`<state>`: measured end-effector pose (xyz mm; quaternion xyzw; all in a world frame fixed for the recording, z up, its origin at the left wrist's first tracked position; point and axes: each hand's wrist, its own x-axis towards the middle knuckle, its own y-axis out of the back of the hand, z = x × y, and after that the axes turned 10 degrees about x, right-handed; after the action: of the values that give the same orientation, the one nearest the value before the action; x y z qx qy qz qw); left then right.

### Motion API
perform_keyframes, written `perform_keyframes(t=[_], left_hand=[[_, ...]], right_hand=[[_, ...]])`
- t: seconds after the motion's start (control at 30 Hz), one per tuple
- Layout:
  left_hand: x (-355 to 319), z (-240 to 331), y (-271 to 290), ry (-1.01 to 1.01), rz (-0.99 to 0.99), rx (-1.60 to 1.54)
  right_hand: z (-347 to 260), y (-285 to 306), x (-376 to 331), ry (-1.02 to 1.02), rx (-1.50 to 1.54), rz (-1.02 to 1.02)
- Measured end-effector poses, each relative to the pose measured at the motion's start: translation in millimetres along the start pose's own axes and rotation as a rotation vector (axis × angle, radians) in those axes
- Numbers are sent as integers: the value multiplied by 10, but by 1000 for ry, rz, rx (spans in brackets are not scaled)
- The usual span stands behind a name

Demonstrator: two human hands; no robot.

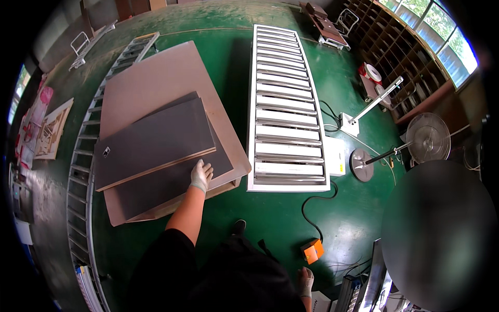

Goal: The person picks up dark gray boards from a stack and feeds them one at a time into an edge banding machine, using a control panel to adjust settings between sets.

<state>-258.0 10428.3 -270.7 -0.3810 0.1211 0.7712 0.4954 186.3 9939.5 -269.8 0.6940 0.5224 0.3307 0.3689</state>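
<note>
My left hand point(201, 174), in a white glove, lies flat with fingers spread on a dark grey panel point(171, 184), right at the near corner of a second dark grey panel point(156, 139) stacked on top of it. Both panels rest on a larger light brown board point(156, 78) on a low wooden base. My right hand point(305, 281), also gloved, hangs low by my side near an orange box point(313, 251) on the green floor. It is partly hidden by my dark clothing, and its grip is unclear.
A white roller table point(286, 104) stands right of the boards, and a long roller track point(83, 156) curves along their left. A black cable point(312, 208) runs across the floor. A standing fan point(429, 138), a white stand point(358, 117) and wooden shelving point(395, 52) are at the right.
</note>
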Motion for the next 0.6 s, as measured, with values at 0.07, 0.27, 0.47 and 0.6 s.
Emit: perform_keyframes(t=[0.07,0.27,0.47,0.6], left_hand=[[129,111,-124,23,-10,-27],[491,352,-418,185,111,3],[446,362,-411,126,191,-29],[288,284,-380,72,86,22]], right_hand=[[-222,-48,145,-930,1045,114],[-118,-18,-499,-659,498,-177],[-184,114,-930,-1002,468,-352],[-175,17,-877,-1046,491,-351]])
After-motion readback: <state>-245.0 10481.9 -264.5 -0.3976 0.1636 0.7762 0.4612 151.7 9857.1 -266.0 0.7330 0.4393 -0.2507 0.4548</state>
